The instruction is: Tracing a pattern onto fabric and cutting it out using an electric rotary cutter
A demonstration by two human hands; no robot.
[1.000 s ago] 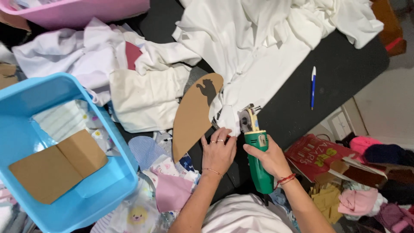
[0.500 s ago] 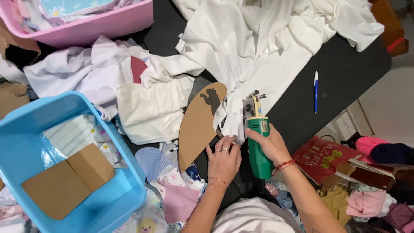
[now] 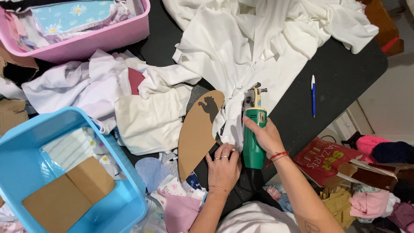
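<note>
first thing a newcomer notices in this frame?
Probably the green handheld cutter at centre, gripped by the right hand against the white fabric spread over the black table. Next, the left hand by the curved cardboard template, and the blue bin at lower left.

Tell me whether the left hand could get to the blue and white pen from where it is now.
Probably not easily. The left hand presses the white fabric near the table edge; the pen lies beyond the right hand and green cutter, which block its path.
</note>
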